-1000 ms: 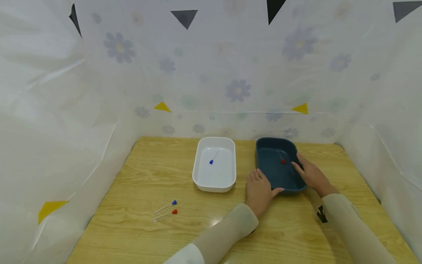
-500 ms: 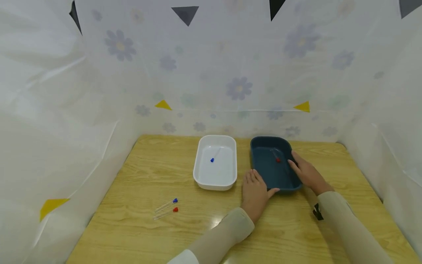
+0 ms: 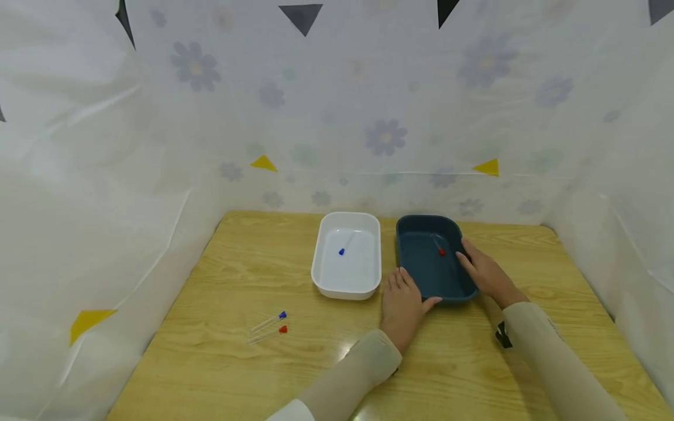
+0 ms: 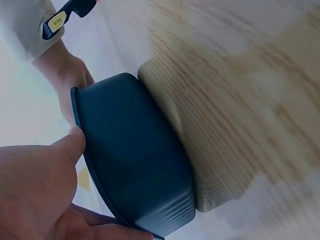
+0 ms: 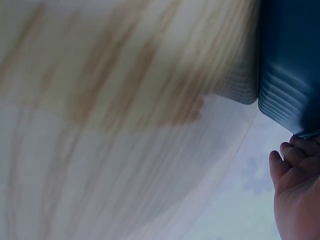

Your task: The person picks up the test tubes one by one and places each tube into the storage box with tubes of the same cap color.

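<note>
Dark blue tray [image 3: 434, 280], a red-capped tube [image 3: 439, 247] inside, sits on the table [image 3: 316, 356] just right of the white tray [image 3: 344, 278], which holds a blue-capped tube [image 3: 343, 249]. The right hand's grip [image 3: 489, 275] holds the dark blue tray's right wall, thumb over the rim, fingers outside. The left hand's grip [image 3: 404, 305] is released, fingers lying straight against the near left corner, thumb along the near rim. Farther left, a second blue-capped tube [image 3: 271, 321] and a second red-capped tube [image 3: 270, 335] lie side by side
</note>
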### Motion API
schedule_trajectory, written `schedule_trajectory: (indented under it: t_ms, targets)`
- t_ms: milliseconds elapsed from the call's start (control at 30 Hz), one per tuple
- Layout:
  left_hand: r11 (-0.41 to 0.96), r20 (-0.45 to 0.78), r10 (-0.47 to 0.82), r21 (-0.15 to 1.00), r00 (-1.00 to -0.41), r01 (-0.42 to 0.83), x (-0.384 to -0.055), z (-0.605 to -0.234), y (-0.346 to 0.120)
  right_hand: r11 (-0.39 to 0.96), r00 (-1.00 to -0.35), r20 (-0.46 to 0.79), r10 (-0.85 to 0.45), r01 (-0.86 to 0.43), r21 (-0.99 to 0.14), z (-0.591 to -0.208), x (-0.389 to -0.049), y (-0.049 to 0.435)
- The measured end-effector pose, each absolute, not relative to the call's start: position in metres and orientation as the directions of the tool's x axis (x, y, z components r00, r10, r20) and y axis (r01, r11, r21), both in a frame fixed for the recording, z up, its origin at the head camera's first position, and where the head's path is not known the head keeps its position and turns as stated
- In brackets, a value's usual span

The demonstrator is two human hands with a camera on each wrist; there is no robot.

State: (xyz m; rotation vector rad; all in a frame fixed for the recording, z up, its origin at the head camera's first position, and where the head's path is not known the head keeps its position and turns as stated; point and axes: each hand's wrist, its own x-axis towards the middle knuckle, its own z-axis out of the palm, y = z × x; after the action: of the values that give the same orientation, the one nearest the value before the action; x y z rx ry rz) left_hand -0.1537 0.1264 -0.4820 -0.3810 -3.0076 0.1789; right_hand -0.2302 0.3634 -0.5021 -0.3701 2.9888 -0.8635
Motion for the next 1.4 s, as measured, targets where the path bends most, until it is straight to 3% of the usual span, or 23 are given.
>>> schedule_trajectory:
  t_ms: [867,1167,1400]
  targets:
    - [0.971,0.074,0.233,-0.068,-0.970,0.229,-0.153,-0.483,0.123,0.823,-0.974,0.047,-0.224,-0.214,-0.527,-0.503,-0.227,0.359]
    - [0.952,0.143,0.303,-0.095,-0.942,0.291,-0.154,-0.485,0.121,0.839,-0.981,0.054,-0.187,-0.189,-0.510,-0.503,-0.222,0.362]
    - [0.932,0.187,0.362,-0.111,-0.913,0.346,-0.158,-0.475,0.117,0.871,-0.982,0.130,-0.140,-0.185,-0.456,-0.501,-0.215,0.367]
